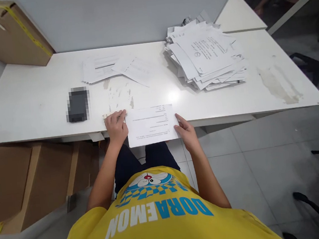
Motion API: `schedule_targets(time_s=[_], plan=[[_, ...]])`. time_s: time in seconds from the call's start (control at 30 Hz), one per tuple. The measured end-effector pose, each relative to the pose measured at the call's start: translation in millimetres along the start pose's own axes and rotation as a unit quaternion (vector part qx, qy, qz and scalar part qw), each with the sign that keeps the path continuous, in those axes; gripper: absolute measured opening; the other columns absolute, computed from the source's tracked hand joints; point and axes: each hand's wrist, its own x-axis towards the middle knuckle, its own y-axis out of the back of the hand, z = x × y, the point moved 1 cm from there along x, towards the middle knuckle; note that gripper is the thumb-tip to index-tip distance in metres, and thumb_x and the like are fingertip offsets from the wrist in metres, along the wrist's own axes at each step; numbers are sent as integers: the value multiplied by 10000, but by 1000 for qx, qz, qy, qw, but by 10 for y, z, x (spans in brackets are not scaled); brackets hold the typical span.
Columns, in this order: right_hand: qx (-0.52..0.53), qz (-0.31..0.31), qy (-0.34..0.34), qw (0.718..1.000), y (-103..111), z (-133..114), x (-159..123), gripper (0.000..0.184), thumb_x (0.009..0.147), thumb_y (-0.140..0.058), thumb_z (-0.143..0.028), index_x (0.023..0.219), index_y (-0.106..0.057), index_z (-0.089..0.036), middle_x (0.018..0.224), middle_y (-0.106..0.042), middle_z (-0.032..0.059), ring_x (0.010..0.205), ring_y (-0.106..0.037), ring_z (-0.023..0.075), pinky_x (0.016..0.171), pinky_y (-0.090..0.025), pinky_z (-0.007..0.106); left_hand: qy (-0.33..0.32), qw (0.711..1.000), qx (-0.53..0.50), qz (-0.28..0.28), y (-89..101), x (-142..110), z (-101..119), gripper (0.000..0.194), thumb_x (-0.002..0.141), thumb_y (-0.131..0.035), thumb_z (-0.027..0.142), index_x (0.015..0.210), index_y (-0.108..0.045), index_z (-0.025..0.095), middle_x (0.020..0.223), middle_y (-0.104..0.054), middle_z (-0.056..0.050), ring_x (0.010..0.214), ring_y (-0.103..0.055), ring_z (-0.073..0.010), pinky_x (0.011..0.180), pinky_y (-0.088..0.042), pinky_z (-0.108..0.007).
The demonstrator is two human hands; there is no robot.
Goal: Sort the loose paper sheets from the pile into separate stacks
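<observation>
A printed sheet of paper (151,126), perhaps with more sheets under it, is held flat at the desk's front edge, partly overhanging it. My right hand (186,131) pinches its right edge between thumb and fingers. At the left edge, my left hand (116,129) is closed with bent fingers by the upper corner. Its thumb is hidden. A small beige patch or scrap (106,115) shows beside those fingers; I cannot tell what it is. Beyond my hands lie a few loose printed sheets (99,69), overlapping one another.
A tall, untidy paper stack (204,55) stands at the right on the white desk (156,93). A blurred dark object (77,105) lies at the left. Cardboard boxes (27,33) stand at the back left, with more cardboard (45,174) below. A grey panel (130,13) rises behind.
</observation>
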Motion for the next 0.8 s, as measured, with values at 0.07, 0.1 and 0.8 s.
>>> schedule_targets(time_s=[0.07,0.1,0.8], plan=[[-8,-4,-9,1000,-14,-38,-6,729,763,-666,-417,1445,-509,-214,1068,-673,88,986,-602,259,760,-561,413,2,999,37,2,-52,7,-18,397,919,-419,234,1192,-706,212,1144,-695,-128,1130,-553,-290,996,-371,-462],[-11,-3,-11,1000,-20,-53,-3,727,771,-656,-418,1451,-500,-212,1054,-672,87,977,-601,255,755,-560,409,4,999,48,6,-78,6,-23,397,928,-408,238,1180,-712,204,1140,-699,-132,1124,-559,-289,991,-370,-457],[2,255,220,942,301,-555,643,693,808,-547,-362,1463,-461,-151,748,-479,-29,625,-406,105,625,-437,252,-73,980,97,157,-271,-48,-204,362,856,-480,192,1080,-763,225,1020,-738,-111,1015,-644,-264,991,-398,-421]])
